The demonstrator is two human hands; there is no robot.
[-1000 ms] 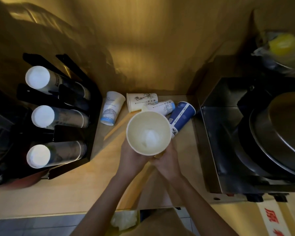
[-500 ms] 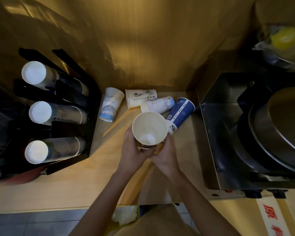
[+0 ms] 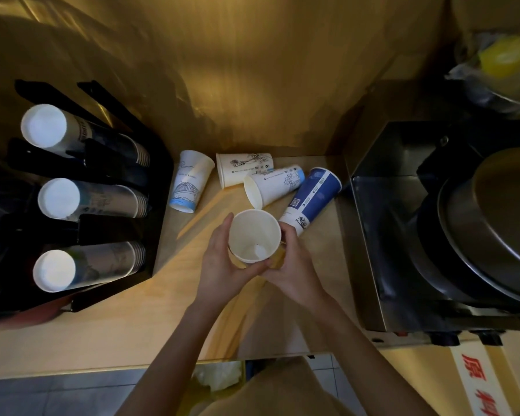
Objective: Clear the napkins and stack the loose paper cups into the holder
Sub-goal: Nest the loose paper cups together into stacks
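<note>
I hold a white paper cup upright, mouth toward me, with my left hand wrapped on its left side and my right hand on its right and lower side. Something small and white lies at its bottom. Behind it on the wooden counter lie several loose cups: a white one with a blue bridge drawing, a white one with a sketch, a white and light-blue one and a tall blue one. The black cup holder at the left carries three stacks of cups.
A steel appliance with a large dark round pan fills the right side. A bagged yellow item sits at the back right. A wooden wall rises behind the cups. Below the counter edge, crumpled white material shows.
The held cup has come down and moved farther from the camera, toward the counter, and both hands went with it. The loose cups have not moved.
</note>
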